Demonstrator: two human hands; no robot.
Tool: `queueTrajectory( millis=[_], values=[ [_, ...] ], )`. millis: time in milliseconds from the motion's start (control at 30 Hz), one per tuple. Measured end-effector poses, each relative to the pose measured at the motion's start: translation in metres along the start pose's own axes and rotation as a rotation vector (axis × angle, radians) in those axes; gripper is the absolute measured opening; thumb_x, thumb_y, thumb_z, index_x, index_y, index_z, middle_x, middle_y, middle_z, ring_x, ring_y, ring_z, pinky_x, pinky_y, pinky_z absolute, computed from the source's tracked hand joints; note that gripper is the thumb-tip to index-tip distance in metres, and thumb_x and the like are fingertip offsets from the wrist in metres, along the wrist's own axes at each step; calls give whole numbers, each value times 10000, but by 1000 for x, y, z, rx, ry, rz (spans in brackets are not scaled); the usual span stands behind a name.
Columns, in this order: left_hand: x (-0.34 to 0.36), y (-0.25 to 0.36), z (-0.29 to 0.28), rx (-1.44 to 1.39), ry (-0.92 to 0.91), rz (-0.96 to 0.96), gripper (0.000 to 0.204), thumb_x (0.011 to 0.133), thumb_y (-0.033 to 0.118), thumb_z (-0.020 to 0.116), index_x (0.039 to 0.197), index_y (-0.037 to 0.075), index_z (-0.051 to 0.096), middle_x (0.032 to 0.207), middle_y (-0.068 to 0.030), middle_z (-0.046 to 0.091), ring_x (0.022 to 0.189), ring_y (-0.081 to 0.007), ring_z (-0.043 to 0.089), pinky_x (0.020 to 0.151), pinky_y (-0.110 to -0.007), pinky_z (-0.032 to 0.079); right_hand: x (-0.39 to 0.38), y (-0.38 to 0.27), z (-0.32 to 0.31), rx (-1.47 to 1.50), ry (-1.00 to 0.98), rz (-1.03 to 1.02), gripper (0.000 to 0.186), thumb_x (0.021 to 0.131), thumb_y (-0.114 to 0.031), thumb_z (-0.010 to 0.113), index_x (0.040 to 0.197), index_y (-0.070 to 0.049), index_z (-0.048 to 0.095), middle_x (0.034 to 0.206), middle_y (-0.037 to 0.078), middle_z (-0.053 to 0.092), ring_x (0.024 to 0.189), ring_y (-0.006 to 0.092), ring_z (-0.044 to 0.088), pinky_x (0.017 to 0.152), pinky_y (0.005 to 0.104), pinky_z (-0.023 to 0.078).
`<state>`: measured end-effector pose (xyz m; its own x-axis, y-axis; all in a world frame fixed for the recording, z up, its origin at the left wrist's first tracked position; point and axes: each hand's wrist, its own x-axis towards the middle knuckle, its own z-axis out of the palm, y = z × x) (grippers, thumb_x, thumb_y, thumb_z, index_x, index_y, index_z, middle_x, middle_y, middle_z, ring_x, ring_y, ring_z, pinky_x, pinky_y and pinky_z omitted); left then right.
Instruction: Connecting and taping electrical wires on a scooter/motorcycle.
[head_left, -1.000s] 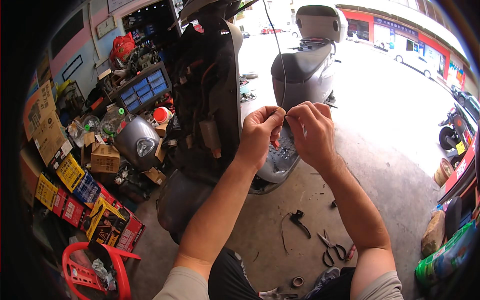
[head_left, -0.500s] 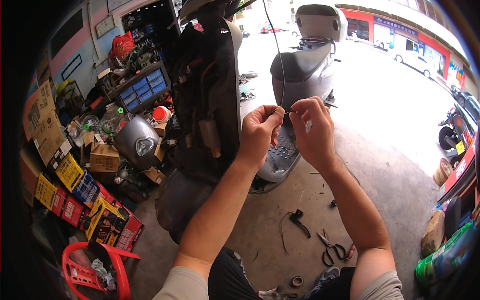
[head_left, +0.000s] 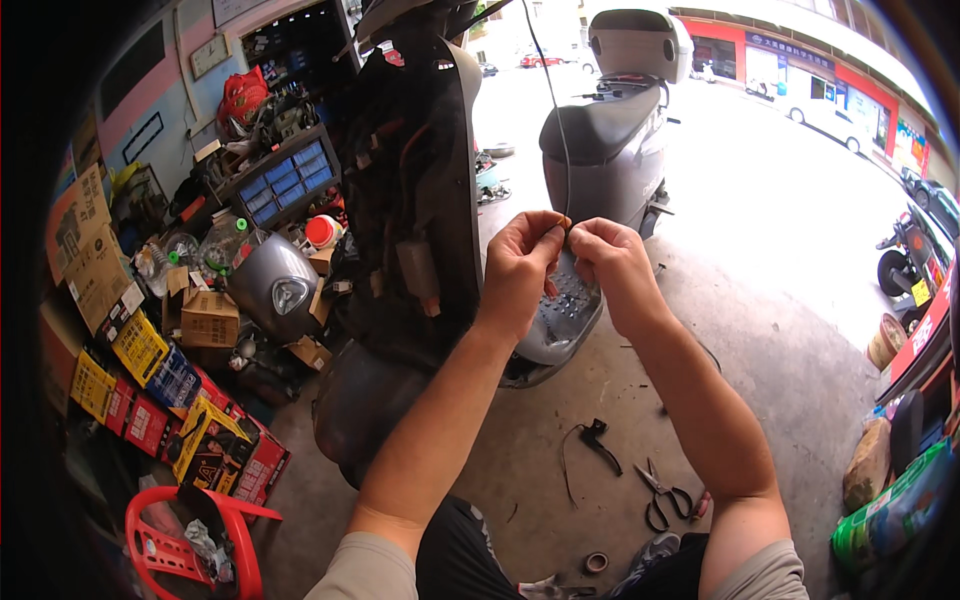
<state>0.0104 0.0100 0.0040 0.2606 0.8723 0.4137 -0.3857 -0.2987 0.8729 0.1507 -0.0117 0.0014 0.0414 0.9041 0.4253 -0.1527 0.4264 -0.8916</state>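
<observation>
With arms (head_left: 435, 415) stretched forward, the left hand (head_left: 522, 268) and right hand (head_left: 615, 268) are held close together. The wire (head_left: 564, 140), running down from above, is pinched by the left fingers (head_left: 547, 232); the right are narrowed beside it, their hold hidden.

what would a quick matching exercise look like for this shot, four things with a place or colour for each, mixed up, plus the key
Things:
1. thin dark wire
2. scissors
3. plastic chair
4. top box

Places and colours:
A. red, at the picture's lower left
B. pale, above the dark scooter seat in the picture
C. coming down to the left hand and right hand
D. dark-handled, lying on the floor

Pairs: 1-C, 2-D, 3-A, 4-B
</observation>
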Motion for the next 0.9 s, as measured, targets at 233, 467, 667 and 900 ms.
queueTrajectory(
  millis=[233, 467, 667, 900],
  values=[
    [-3, 4, -5, -2, -67, -20, 239, 972, 120, 604, 1183, 23, 550, 834, 21, 591, 615, -31, 492, 475, -200, 436, 10, -10, -18, 298, -309, 183, 172, 947, -231, 614, 855, -86, 616, 772, -23, 593, 681, 69, 543, 682, 249, 431],
    [-7, 5, -18, -47, -129, -35, 347, 970, 131, 615, 1262, 15, 469, 843, 0, 598, 626, -50, 510, 471, -213, 445, 15, -8, -14, 304, -290, 245, 189, 963, -274, 620, 912, -95, 657, 807, -41, 608, 765, 57, 558, 740, 250, 441],
    [-10, 10, -21, -14, -162, -31, 325, 971, 119, 613, 1245, 9, 478, 844, -11, 607, 646, -64, 538, 472, -211, 450, 18, -8, -16, 279, -343, 201, 171, 953, -238, 647, 951, -72, 688, 854, -39, 635, 788, 52, 553, 765, 247, 435],
    [-12, 9, -21, 43, -180, 19, 259, 968, 82, 599, 1184, -21, 498, 826, -77, 620, 637, -106, 577, 434, -254, 503, 18, -3, -6, 0, -366, -27, 155, 962, -164, 617, 919, -19, 656, 780, -27, 597, 715, 55, 501, 665, 219, 424]
  ],
)
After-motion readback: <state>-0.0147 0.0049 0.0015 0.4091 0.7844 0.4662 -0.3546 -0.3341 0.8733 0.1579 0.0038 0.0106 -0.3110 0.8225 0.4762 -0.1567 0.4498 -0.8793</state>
